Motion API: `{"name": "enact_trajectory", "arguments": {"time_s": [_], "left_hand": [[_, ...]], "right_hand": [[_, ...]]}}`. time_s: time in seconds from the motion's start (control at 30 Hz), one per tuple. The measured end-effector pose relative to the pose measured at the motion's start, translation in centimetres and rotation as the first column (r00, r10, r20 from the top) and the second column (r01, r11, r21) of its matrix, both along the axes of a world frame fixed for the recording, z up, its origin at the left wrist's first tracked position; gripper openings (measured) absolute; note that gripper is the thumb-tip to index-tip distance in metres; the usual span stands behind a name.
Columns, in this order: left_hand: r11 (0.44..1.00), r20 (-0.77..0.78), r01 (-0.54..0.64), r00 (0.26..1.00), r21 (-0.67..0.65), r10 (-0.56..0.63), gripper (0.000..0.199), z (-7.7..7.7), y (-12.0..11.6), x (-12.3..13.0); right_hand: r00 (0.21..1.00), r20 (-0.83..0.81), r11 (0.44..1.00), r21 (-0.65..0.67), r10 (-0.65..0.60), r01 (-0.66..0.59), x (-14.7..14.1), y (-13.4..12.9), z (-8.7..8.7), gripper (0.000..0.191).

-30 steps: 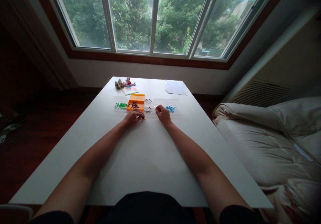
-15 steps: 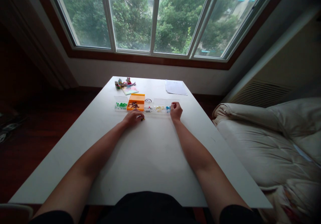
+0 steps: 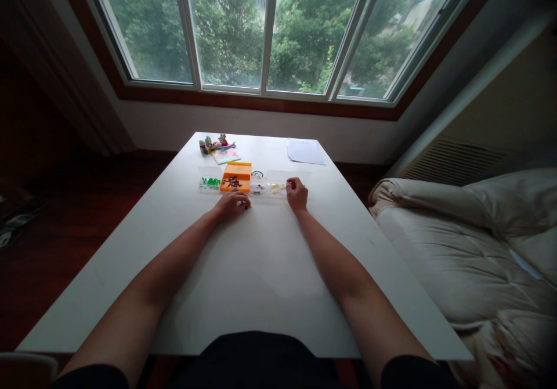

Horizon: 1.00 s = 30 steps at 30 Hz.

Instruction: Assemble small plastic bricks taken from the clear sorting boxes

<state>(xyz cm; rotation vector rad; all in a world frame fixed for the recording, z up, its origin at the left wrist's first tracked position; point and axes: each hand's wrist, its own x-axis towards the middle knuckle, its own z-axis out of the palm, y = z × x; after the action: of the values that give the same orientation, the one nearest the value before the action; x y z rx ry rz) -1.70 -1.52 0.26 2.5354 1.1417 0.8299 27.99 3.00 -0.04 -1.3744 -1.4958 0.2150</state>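
Note:
My left hand [image 3: 230,204] rests on the table just in front of the orange box, its fingers curled round a small dark-and-yellow piece [image 3: 248,206] that pokes out past the fingertips. Over the right end of the clear containers is my right hand [image 3: 298,196], thumb and fingers pinched together. Whatever it may hold is too small to make out. Brown pieces lie in the open orange box [image 3: 238,169]. Left of it, a clear box holds green pieces [image 3: 211,182]. Yellow pieces [image 3: 275,188] sit in a clear container beside my right hand.
Small colourful figures [image 3: 223,140] stand at the back left of the white table [image 3: 261,273], near a pastel sheet or booklet [image 3: 227,156]. White papers [image 3: 304,151] lie at the back right. A padded cream seat [image 3: 435,249] stands beyond the right edge, and a window is ahead.
My right hand has moved a little left, from the blue pieces toward the yellow ones, and now hides the blue pieces. My left hand has hardly moved.

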Motion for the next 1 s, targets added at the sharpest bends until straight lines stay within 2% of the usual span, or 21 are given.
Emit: {"name": "enact_trajectory", "arguments": {"time_s": [0.37, 0.6, 0.83, 1.0], "left_hand": [[0.998, -0.096, -0.015, 0.995, 0.055, 0.021, 0.027, 0.4, -0.3, 0.5], [0.997, -0.162, 0.026, 0.987, 0.073, -0.014, 0.027, 1.1, -0.5, 1.1], [0.994, -0.129, 0.033, 0.991, 0.107, -0.019, 0.032, 0.6, -0.3, 1.1], [0.994, -0.096, -0.033, 0.994, 0.106, 0.044, 0.031, 0.3, 0.0, 0.9]], "right_hand": [[0.976, 0.130, 0.984, -0.006, 0.175, -0.176, -2.0, -1.1, 0.0, 0.021], [0.971, 0.142, 0.981, -0.028, 0.195, -0.193, -2.1, -1.3, 0.1, 0.022], [0.969, 0.129, 0.978, -0.022, 0.209, -0.208, -2.0, -1.1, 0.0, 0.021], [0.969, 0.133, 0.978, -0.027, 0.209, -0.207, -2.0, -1.0, -0.2, 0.021]]}}
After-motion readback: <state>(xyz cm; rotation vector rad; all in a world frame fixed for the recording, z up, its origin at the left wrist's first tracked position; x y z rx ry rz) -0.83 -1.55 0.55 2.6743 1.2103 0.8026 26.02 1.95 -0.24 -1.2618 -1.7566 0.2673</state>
